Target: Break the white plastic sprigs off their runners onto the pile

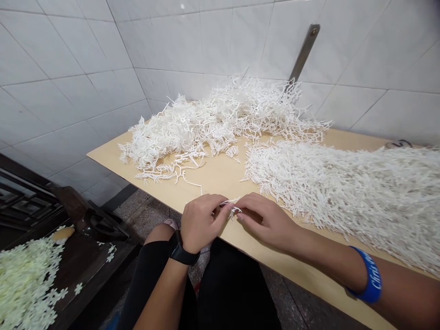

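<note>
Forearms (160, 295) nearest; left hand (201, 222), right hand (266, 217) pinch white sprig (235, 210) near board edge (237, 234); hard tug could snap it, slackness drop it.

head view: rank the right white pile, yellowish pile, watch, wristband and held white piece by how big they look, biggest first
1. Right white pile
2. Yellowish pile
3. Watch and wristband: too alike to rank
4. White piece, partly hidden
</note>
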`<state>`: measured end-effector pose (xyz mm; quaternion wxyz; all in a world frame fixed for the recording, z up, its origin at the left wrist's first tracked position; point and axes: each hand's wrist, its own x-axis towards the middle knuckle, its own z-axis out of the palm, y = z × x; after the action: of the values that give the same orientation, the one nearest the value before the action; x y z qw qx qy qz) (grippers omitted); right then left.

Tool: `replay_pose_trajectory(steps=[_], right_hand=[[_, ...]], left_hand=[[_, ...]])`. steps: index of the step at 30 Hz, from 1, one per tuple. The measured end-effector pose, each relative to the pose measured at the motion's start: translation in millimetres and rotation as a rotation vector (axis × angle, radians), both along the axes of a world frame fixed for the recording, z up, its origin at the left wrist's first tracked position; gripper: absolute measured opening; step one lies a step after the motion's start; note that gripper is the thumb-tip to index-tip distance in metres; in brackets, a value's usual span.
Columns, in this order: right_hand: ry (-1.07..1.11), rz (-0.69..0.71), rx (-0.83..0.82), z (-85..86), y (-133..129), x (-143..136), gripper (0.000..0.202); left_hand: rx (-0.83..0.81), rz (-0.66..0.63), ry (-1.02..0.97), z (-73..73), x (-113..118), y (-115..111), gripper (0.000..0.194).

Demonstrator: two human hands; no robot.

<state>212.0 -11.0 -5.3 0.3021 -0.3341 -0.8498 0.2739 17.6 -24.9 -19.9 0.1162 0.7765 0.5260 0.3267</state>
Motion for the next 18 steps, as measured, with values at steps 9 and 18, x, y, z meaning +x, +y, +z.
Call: replay_pose_trajectory(steps=[9, 18], right_hand=[[0.005, 0.003, -0.006, 0.8, 0.1, -0.2, 0.014], [-0.004, -0.004, -0.021, 1.2, 0.0, 1.0, 0.015]], left_hand=[[0.027, 0.022, -0.001, -0.9, 1.6, -0.1, 0.025], [0.053, 0.047, 0.021, -0.5, 2.2, -0.4, 0.027]])
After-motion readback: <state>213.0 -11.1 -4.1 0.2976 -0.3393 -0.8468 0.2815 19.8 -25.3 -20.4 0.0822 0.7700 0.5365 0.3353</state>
